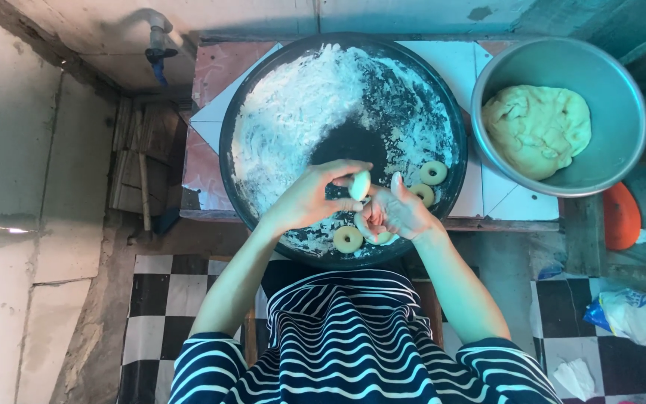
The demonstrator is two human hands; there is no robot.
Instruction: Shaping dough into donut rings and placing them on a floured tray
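Person seen from above. Upper body is covered by a dark navy top (360,344) with thin white stripes running crosswise over chest and shoulders; the stripes curve with the folds of the cloth. Sleeves are short, ending at the upper arm on both sides, in the same stripes. Forearms are bare. Left hand (315,198) and right hand (398,213) are bare: no gloves, rings, watch or bands visible. Pale powder dusts the fingertips (395,179) of the right hand.
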